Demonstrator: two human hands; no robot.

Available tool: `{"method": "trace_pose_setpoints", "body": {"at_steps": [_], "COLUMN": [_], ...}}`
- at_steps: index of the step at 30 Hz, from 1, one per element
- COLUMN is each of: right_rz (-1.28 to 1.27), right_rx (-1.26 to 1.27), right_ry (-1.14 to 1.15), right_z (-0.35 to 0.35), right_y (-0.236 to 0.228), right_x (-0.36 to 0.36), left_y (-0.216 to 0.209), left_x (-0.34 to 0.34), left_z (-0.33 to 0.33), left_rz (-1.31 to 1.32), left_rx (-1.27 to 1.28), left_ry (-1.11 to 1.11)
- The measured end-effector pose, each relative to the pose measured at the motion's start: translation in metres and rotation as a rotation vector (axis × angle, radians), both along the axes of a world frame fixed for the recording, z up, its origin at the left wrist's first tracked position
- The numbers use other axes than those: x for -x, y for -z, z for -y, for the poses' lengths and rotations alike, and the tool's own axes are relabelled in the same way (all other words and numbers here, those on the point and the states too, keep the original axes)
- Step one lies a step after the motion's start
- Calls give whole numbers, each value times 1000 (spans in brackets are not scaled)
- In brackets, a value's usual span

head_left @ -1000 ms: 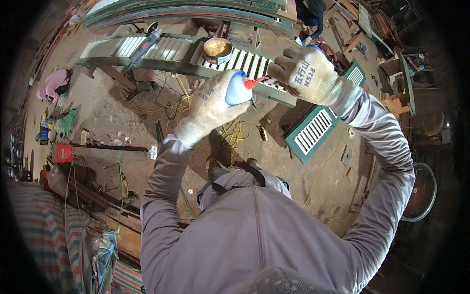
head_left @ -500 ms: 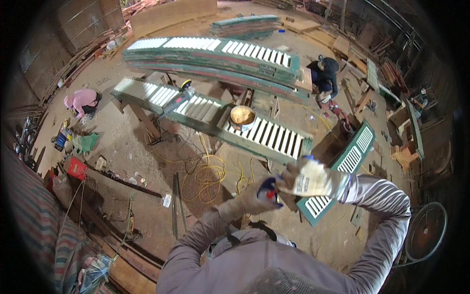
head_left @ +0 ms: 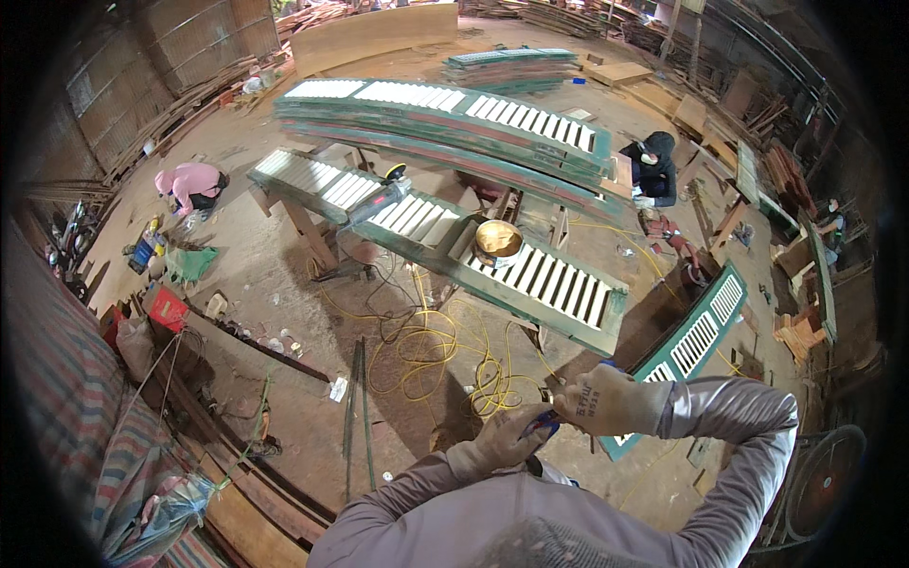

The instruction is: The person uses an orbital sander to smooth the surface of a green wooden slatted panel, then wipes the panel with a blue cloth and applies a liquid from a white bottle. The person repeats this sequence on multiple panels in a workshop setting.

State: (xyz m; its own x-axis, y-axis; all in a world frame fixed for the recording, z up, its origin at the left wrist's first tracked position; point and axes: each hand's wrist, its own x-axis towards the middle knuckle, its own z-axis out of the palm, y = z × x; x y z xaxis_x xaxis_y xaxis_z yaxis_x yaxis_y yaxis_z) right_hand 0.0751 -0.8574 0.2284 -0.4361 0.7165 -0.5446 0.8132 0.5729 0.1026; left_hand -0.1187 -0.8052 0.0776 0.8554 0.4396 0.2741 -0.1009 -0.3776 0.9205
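Both my hands wear pale work gloves with blue on the fingers, and they meet in front of my chest. My left hand (head_left: 502, 437) is closed, its fingertips pressed against those of my right hand (head_left: 608, 399), which is bent into a fist. Whatever is between them is too small or hidden to make out. Just beyond lies a louvered shutter panel (head_left: 579, 320) with a worn green frame, raised on wooden supports. On its slats stands a round tin (head_left: 499, 244) of tan paste. A corded power sander (head_left: 381, 201) rests farther left on the same panel.
Behind is a stack of green shutters (head_left: 568, 142); another shutter (head_left: 696, 343) leans at the right. Yellow cable (head_left: 417, 364) coils on the floor. One person (head_left: 192, 186) crouches at left, another (head_left: 651, 170) beside the stack. A wheel-shaped frame (head_left: 826, 483) stands near my right elbow.
My left hand has turned and come closer against my right hand, hiding the red spot seen at its fingers. The scene has shifted right and slightly down in the view.
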Motion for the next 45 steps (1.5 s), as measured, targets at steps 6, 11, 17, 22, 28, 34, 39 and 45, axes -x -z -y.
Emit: {"method": "trace_pose_setpoints", "body": {"at_steps": [6, 11, 17, 22, 28, 34, 39, 45], "right_rz": [91, 68, -129, -320, -620, -426, -32, 5], "right_rx": [-63, -136, 196, 409, 440, -120, -338, -451], "right_ry": [-217, -317, -26, 353, 855, 358, -131, -169], "right_z": [4, 21, 12, 27, 36, 53, 44, 42], "right_y": [-19, -14, -10, -10, -11, -2, 13, 21], "right_x": [8, 0, -5, -18, -35, -34, -12, -7], "left_y": [-3, -20, -13, -17, -9, 5, -10, -15], "left_x": [8, 2, 7, 2, 16, 22, 9, 13], "left_z": [-4, 2, 12, 23, 17, 16, 11, 4], "left_rz": [-9, 13, 50, 183, -38, 21, -29, -79], "left_rx": [69, 11, -172, -239, -383, -153, -133, -103], "left_ry": [105, 169, 43, 28, 43, -73, 34, 23]}}
